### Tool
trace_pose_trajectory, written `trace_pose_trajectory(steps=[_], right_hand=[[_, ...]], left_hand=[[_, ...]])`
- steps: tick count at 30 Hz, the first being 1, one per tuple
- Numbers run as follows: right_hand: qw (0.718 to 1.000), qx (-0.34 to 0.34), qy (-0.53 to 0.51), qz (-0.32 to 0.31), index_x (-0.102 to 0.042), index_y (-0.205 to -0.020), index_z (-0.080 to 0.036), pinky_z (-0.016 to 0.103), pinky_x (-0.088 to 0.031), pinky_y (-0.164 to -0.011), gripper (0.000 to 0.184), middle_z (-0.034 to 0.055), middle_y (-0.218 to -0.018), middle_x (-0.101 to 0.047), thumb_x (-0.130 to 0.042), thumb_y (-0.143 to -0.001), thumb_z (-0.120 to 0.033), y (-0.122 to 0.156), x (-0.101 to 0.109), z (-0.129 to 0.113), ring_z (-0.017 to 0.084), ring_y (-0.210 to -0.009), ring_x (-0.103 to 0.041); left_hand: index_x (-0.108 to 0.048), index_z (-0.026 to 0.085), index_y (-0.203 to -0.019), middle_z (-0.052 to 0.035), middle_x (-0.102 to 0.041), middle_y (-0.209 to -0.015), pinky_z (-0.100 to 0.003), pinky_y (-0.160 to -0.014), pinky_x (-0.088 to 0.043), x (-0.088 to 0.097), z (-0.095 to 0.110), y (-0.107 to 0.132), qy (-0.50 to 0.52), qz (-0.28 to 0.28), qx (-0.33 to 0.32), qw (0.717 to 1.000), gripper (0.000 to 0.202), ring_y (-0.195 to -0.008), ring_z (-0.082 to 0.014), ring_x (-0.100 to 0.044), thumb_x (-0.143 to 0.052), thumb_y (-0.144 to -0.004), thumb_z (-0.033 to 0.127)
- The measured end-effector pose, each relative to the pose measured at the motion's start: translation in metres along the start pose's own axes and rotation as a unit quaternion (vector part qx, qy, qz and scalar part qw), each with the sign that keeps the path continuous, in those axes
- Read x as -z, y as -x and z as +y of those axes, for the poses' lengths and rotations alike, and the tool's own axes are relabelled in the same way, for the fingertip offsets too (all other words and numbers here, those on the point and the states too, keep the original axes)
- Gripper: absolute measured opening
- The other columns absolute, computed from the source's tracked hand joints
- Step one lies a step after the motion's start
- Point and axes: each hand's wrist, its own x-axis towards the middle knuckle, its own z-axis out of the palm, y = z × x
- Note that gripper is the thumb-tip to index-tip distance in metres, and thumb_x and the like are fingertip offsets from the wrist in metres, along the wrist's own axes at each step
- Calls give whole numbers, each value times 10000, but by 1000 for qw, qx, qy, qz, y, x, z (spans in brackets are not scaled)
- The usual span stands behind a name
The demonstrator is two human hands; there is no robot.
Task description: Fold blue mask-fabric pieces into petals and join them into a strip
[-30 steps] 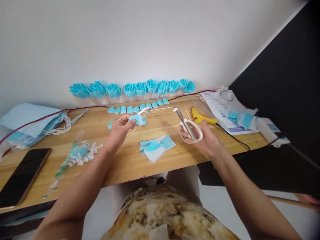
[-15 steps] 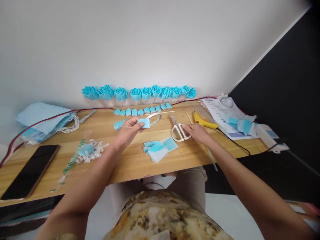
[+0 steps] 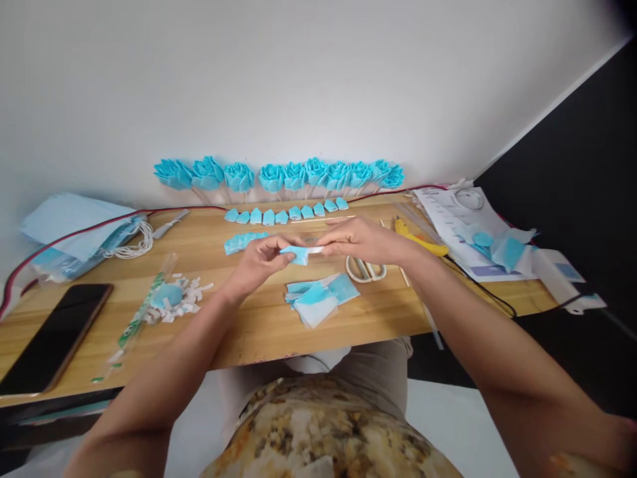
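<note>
My left hand [image 3: 259,260] pinches a small folded blue piece [image 3: 297,254] above the wooden table [image 3: 213,332]. My right hand [image 3: 361,240] pinches the other end of that piece, where a white strip shows. White-handled scissors [image 3: 365,269] lie on the table just under my right hand. A small heap of blue and white cut pieces [image 3: 318,297] lies below both hands. Behind them a row of folded blue petals [image 3: 286,214] lies in line, with a shorter row [image 3: 243,240] nearer my left hand.
Blue paper roses [image 3: 279,176] lean along the wall. A yellow glue gun [image 3: 421,240] and papers [image 3: 462,226] are at the right. A black phone [image 3: 52,338], white scraps [image 3: 176,299], a plastic sleeve [image 3: 139,315] and a blue mask stack [image 3: 74,229] are at the left.
My right hand set the scissors down on the table and came over to the blue piece in my left hand; both now pinch it.
</note>
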Motion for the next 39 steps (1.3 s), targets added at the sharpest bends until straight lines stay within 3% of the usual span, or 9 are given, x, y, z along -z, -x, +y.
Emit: trace_pose_trajectory(steps=[3,8,11,13,17,20,23,31,39], right_hand=[[992,-48,114,31,-796,-1037,-237,394,-440,-914,248,42,-875,-772,-604,-957,-372,-1,-5,14,212,-848,-651],[961,-101,256,-6,-792,-902,-180,443,-428,-959,224,123,-931,-779,-585,-957,-244,-8,-37,31,267,-904,-693],[971,-90,221,29,-777,-1036,-194,417,-444,-1000,204,118,-1123,-770,-604,-935,-229,-9,-40,44,276,-1069,-685],[975,-95,157,121,-743,-1162,-211,383,-471,-1001,274,92,-1233,-741,-584,-944,-257,-5,-28,56,260,-1162,-660],[928,-227,94,279,-740,-1162,-215,338,-534,-786,317,45,-943,-790,-498,-961,-259,20,2,75,211,-837,-722],[908,-327,95,246,-770,-1052,-179,294,-502,-664,266,19,-709,-751,-555,-897,-197,38,1,79,179,-628,-675],[896,-374,113,209,-785,-977,-169,277,-483,-678,234,35,-717,-764,-576,-872,-167,45,-18,80,186,-693,-696],[877,-405,143,215,-804,-971,-199,282,-473,-742,230,76,-971,-808,-586,-896,-207,33,-42,88,197,-864,-721],[863,-415,148,246,-787,-943,-208,304,-459,-734,219,68,-957,-802,-582,-914,-280,30,-53,91,218,-871,-716]], left_hand=[[-643,191,-678,-59,-707,-1109,-324,-914,-480,10,-7,-6,28,128,-37,991,237,-1055,-207,-631,-807,-770,334],[-658,191,-723,6,-653,-795,-245,-740,-476,19,-19,-12,85,246,42,965,181,-740,-114,-583,-767,-772,326],[-656,184,-715,7,-643,-735,-228,-672,-462,13,-17,-11,102,244,77,961,165,-710,-114,-579,-749,-760,312],[-655,180,-705,3,-650,-731,-223,-657,-457,8,-13,-10,111,236,86,962,162,-710,-113,-585,-751,-745,304],[-659,176,-703,4,-642,-719,-220,-635,-453,3,-7,-10,128,237,102,958,175,-700,-112,-595,-775,-705,307],[-662,174,-699,2,-645,-718,-221,-626,-458,1,-5,-9,136,232,105,957,186,-701,-115,-599,-791,-683,308],[-662,169,-696,0,-652,-726,-218,-628,-464,0,-4,-8,136,226,108,959,192,-715,-117,-607,-799,-679,303],[-653,168,-690,-2,-655,-714,-229,-630,-474,-3,-6,-8,127,219,118,960,197,-700,-121,-608,-793,-682,307],[-667,167,-693,-2,-660,-706,-224,-628,-467,-4,-5,-8,127,222,126,959,184,-676,-113,-595,-789,-677,304]])
